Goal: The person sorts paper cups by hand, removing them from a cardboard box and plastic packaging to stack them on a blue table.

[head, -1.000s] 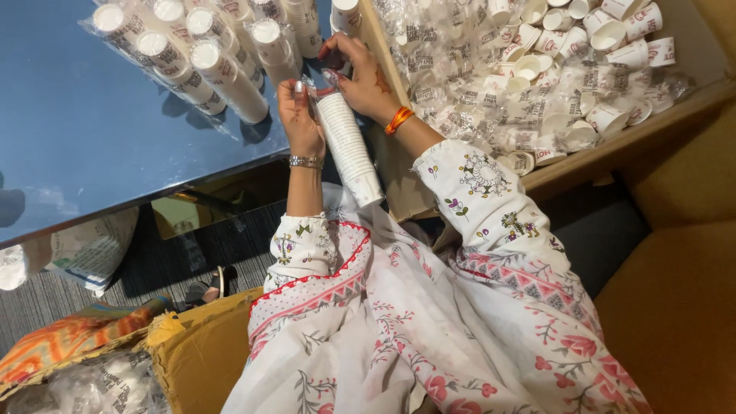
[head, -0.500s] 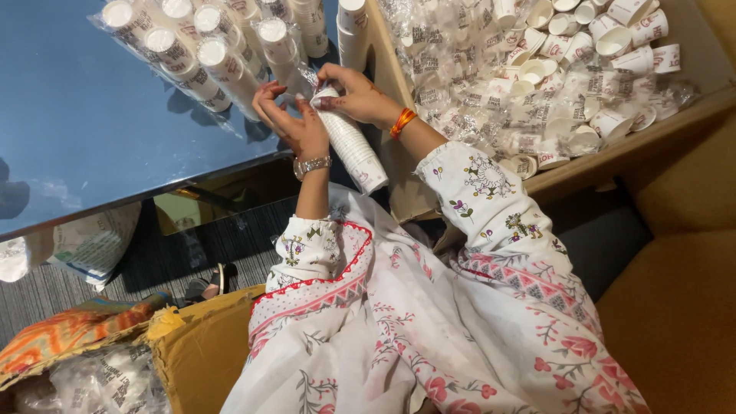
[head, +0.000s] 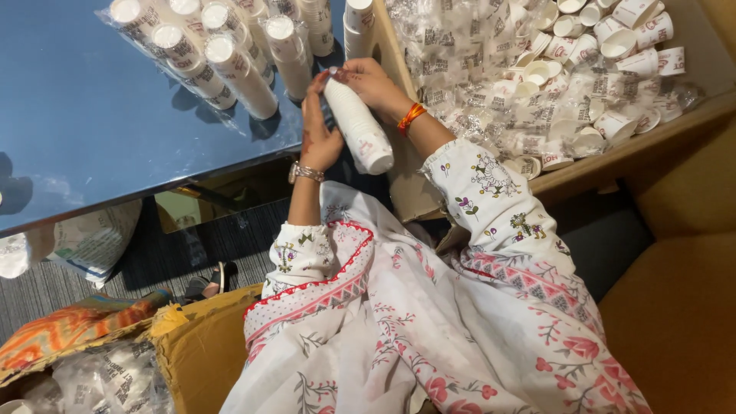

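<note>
A white stack of nested paper cups (head: 359, 126) lies slanted between my two hands, its near end pointing toward my lap. My left hand (head: 317, 130) presses against the stack's left side, a bracelet on its wrist. My right hand (head: 369, 81) grips the far end from the right, with an orange band on that wrist. Just beyond my hands, plastic-wrapped sleeves of cups (head: 230, 61) lie on a blue table (head: 84, 130).
A big cardboard box (head: 621, 153) on the right holds several loose printed paper cups and crumpled plastic wrap. A bare stack of cups (head: 359, 23) stands by the box's left wall. A yellow cushion (head: 192, 345) and a bag of wrappers (head: 100, 379) sit at lower left.
My hands drew together around the cup stack. The left hand shifted from the stack's top to its side, and the stack tilted more toward me.
</note>
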